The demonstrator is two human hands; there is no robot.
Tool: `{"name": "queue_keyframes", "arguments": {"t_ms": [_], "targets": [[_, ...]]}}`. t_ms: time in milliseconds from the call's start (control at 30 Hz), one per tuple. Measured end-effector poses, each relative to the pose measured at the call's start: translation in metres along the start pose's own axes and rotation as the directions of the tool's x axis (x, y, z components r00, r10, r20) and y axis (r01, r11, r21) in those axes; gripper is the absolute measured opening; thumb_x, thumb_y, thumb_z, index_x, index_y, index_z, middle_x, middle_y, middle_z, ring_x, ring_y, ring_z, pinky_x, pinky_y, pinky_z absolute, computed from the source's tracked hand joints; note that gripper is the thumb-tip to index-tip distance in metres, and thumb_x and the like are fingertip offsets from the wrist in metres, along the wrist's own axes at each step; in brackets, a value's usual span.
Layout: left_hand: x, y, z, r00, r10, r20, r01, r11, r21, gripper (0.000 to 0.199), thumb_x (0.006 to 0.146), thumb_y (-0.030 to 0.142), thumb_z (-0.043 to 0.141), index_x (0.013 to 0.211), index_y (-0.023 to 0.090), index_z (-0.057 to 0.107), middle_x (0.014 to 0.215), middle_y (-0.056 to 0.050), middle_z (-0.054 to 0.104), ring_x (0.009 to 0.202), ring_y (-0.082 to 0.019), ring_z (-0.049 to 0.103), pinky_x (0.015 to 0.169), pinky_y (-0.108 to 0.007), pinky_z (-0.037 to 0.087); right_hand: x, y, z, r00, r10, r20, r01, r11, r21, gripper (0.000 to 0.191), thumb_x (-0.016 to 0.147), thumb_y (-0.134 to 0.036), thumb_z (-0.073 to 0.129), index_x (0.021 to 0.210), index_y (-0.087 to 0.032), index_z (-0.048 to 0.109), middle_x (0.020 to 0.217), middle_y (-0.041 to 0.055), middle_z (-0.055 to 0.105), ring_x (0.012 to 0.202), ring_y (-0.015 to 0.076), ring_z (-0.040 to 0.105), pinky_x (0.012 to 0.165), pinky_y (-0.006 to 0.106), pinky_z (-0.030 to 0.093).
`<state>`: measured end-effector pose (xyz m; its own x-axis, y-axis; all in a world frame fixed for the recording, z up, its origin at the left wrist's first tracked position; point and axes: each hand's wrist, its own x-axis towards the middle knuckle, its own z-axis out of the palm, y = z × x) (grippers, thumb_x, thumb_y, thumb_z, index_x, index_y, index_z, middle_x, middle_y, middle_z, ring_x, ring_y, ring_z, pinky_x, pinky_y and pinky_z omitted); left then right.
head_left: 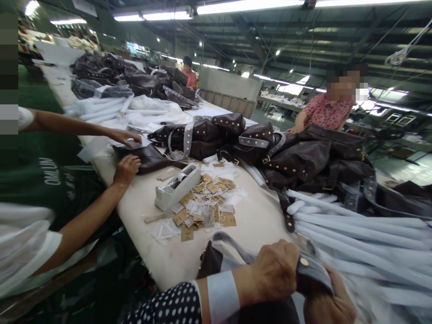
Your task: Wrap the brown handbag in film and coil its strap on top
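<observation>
Near the bottom right, my left hand has its fingers wrapped round a dark leather strap with a gold stud. Just to its right, my right hand holds the same strap from below, its thumb along the far side; the lower part of this hand is cut off by the frame edge. A dark brown bag lies beneath and behind my left forearm, partly hidden by it. Clear wrapping covers part of the strap.
Tags and a tape dispenser lie mid-table. Studded brown bags are piled behind, white padded rolls at right. At left, a co-worker's hands touch a brown bag. Another person stands across the table.
</observation>
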<state>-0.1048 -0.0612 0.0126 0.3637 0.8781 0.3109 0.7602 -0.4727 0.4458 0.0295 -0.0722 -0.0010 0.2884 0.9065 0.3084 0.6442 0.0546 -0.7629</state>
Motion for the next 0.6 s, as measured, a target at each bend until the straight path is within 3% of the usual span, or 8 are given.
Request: {"name": "queue_keyframes", "arguments": {"t_ms": [133,200,300,367,433,533,600], "targets": [[0.004,-0.006,-0.004,0.965,0.260,-0.026,-0.249,0.946,0.208,0.015,0.087,0.012,0.035,0.096,0.007,0.045,0.084,-0.011,0.056,0.074,-0.022,0.059,0.057,-0.030,0.047,-0.005,-0.011,0.005,0.969,-0.247,0.015,0.247,0.959,-0.140,0.041,0.077,-0.041,0.041,0.105,-0.018,0.059,0.098,0.0098,0.064,0.089,0.0282,0.059,0.075,0.037,0.045],[0.003,-0.006,-0.004,0.976,0.213,-0.038,-0.204,0.965,0.164,0.015,0.087,0.016,0.039,0.098,0.008,0.044,0.086,-0.011,0.057,0.076,-0.023,0.059,0.059,-0.031,0.049,-0.005,-0.018,0.006,0.981,-0.191,0.041,0.195,0.974,-0.116,0.039,0.075,-0.039,0.040,0.104,-0.019,0.058,0.098,0.0100,0.064,0.092,0.0292,0.058,0.079,0.038,0.044],[-0.003,-0.008,0.000,0.999,-0.042,-0.003,0.042,0.999,0.003,0.025,0.083,0.028,0.048,0.101,0.011,0.042,0.091,-0.010,0.057,0.078,-0.023,0.060,0.062,-0.033,0.052,-0.005,-0.025,0.008,0.991,0.109,0.080,-0.103,0.992,-0.073,0.040,0.074,-0.045,0.045,0.102,-0.020,0.058,0.090,0.0090,0.062,0.090,0.0317,0.057,0.078,0.040,0.043],[-0.006,-0.010,0.002,0.991,-0.130,0.033,0.131,0.991,-0.023,0.024,0.084,0.026,0.047,0.101,0.010,0.041,0.092,-0.010,0.057,0.078,-0.023,0.060,0.062,-0.032,0.052,-0.005,-0.025,0.011,0.971,0.208,0.122,-0.203,0.978,-0.051,0.042,0.072,-0.049,0.047,0.101,-0.020,0.057,0.087,0.0082,0.061,0.089,0.0320,0.057,0.076,0.040,0.043],[-0.008,-0.014,0.002,0.996,-0.083,0.034,0.081,0.995,0.052,0.017,0.086,0.019,0.041,0.099,0.008,0.042,0.088,-0.011,0.056,0.076,-0.023,0.059,0.059,-0.031,0.051,-0.004,-0.021,0.014,0.976,0.136,0.170,-0.130,0.990,-0.047,0.042,0.069,-0.047,0.048,0.100,-0.020,0.057,0.089,0.0074,0.061,0.088,0.0302,0.057,0.078,0.039,0.043],[-0.010,-0.017,-0.001,0.993,0.113,-0.042,-0.102,0.973,0.206,0.014,0.088,0.012,0.032,0.095,0.007,0.043,0.085,-0.012,0.055,0.075,-0.023,0.058,0.058,-0.032,0.050,0.000,-0.013,0.017,0.979,-0.047,0.201,0.058,0.997,-0.050,0.043,0.061,-0.040,0.047,0.098,-0.020,0.057,0.093,0.0069,0.063,0.088,0.0281,0.057,0.081,0.037,0.043],[-0.011,-0.018,-0.003,0.991,0.116,-0.073,-0.100,0.975,0.200,0.013,0.088,0.013,0.034,0.096,0.009,0.043,0.086,-0.011,0.056,0.075,-0.023,0.058,0.060,-0.033,0.050,0.003,-0.012,0.019,0.976,-0.049,0.212,0.059,0.997,-0.042,0.044,0.058,-0.040,0.046,0.095,-0.019,0.058,0.089,0.0068,0.064,0.084,0.0273,0.058,0.075,0.036,0.045]]}}
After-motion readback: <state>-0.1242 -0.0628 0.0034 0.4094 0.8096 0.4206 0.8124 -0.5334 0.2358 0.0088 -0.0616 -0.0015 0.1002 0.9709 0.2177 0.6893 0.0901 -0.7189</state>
